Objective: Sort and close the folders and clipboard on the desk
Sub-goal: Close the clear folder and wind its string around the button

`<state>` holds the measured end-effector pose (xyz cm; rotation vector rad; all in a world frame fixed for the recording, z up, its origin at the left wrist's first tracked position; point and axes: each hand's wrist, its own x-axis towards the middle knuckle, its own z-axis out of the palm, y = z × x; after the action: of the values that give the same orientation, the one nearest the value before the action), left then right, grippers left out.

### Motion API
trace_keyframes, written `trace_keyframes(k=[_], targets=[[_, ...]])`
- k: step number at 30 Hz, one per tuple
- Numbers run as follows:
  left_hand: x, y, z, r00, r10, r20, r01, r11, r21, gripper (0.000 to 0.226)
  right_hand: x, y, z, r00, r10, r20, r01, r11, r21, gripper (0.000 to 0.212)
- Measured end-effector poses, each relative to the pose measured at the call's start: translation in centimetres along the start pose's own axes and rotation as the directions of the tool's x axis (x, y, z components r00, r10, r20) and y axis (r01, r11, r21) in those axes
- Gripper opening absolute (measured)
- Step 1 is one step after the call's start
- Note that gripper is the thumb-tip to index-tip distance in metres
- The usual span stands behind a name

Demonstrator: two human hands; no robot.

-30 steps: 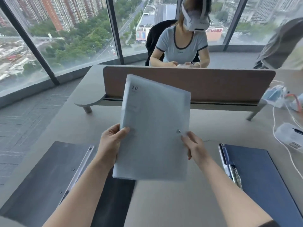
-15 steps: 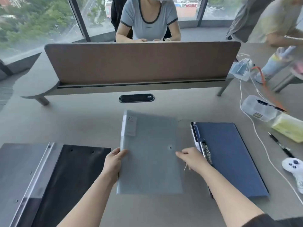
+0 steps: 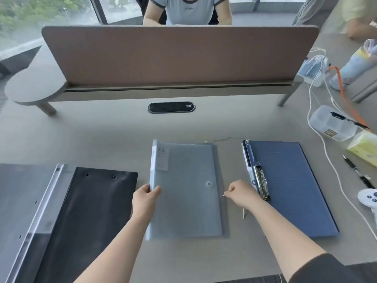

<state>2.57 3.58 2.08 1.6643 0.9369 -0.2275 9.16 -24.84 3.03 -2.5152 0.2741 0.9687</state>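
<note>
Translucent grey folder (image 3: 186, 188) flat on counter (image 3: 102, 135), between open black folder (image 3: 85, 217) and blue clipboard (image 3: 289, 184). Left hand (image 3: 145, 198) fingers pinching its left edge; right hand (image 3: 240, 193) fingers curled at right edge, pinching a thin string.

Printed "20" on the white label (image 3: 162, 158) at the far left corner of the translucent grey folder (image 3: 187, 193) lying mid-counter. Smaller print beneath too fine to read. Small script on a seated person's grey shirt (image 3: 188, 9), illegible.
</note>
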Motion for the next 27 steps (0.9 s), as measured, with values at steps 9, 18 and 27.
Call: trace_keyframes(k=[9,18,27], targets=[[-0.1,-0.1,1.3,0.956,0.29,-0.041,-0.195,0.736,0.648,0.067,0.9,-1.4,-0.2,0.994,0.111,0.014,-0.111,0.99,0.092,0.022],[0.8,1.4,3.2,0.8,0.365,0.476,-0.58,0.268,0.77,0.075,3.0,-4.0,0.2,0.991,0.135,0.008,-0.134,0.974,0.184,0.017],[1.6,1.3,3.5,0.776,0.34,0.532,-0.618,0.238,0.75,0.072,3.9,-7.4,1.4,0.999,-0.036,-0.02,0.027,0.935,-0.354,0.022]])
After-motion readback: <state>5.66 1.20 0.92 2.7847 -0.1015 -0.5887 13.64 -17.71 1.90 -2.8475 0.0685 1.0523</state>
